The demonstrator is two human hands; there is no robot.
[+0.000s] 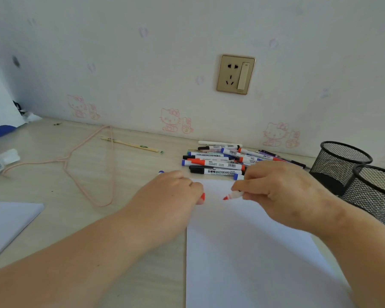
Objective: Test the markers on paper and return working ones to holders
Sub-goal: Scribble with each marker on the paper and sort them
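Head view. The landmark is the sheet of paper (249,252), which lies flat on the bench (129,174) in front of the person.

The right hand (282,192) is above the far edge of the paper. Its grip pinches a red marker (232,194) near the uncapped tip, which points left and down, close to the paper; whether it touches cannot be told. The left hand (171,192) is at the paper's far left corner. Its grip is curled round a small red piece, judged to be the marker's cap (202,196). Cap and tip are apart, facing each other.

The pile of untested markers (218,161) lies just beyond the far edge of the paper. Two black mesh holders (342,163) stand to the right of the paper, the nearer one (376,192) beside the right wrist; no marker is visible in either. A pink hanger (87,165) and a second sheet (9,221) lie well to the left of the paper.

No mark is visible on the paper, so the test stroke is judged not yet made.

Risks:
- The paper is loose; a stroke may drag it if the left hand does not press it.
- A grip this near the tip may ink the fingers.
- The right wrist may tip the nearer holder.
- The cap may drop into the pile.
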